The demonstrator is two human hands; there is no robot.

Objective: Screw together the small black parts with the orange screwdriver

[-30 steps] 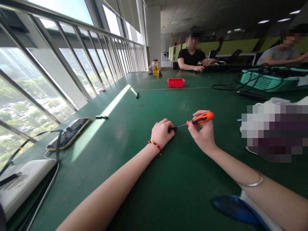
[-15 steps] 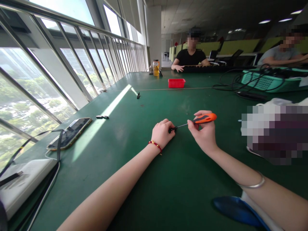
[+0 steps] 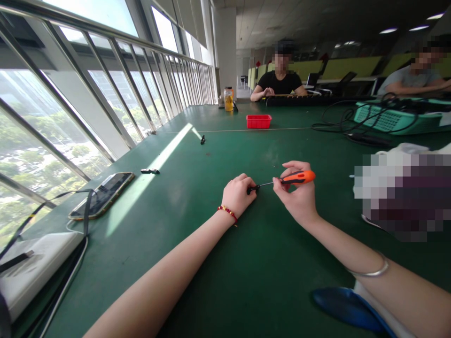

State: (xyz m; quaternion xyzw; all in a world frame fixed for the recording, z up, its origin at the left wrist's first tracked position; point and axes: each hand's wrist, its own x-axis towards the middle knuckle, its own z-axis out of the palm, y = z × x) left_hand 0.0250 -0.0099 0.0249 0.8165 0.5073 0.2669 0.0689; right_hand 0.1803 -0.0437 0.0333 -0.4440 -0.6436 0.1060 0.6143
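My left hand (image 3: pixel 238 193) rests on the green table (image 3: pixel 197 244), its fingers closed around a small black part (image 3: pixel 252 189) that pokes out at the fingertips. Most of that part is hidden, so its kind does not show. In my right hand (image 3: pixel 298 195) is a screwdriver (image 3: pixel 298 177) with an orange and black handle, held nearly level. Its thin metal shaft points left, and the tip meets the black part beside my left fingertips. My right thumb presses near the front of the handle, while the upper fingers curl loosely over it.
Small black pieces (image 3: pixel 150 171) lie left, with another black piece (image 3: pixel 202 139) farther back. A phone (image 3: pixel 102 195), white box (image 3: pixel 38 267) and cables sit along the railing side. Beyond are a red tray (image 3: pixel 259 121), a jar (image 3: pixel 229 99), a teal basket (image 3: pixel 380 117) and two people.
The screwdriver handle has turned slightly and shifted a little left and down in my right hand. My left hand stays put. The person opposite has drawn one hand back.
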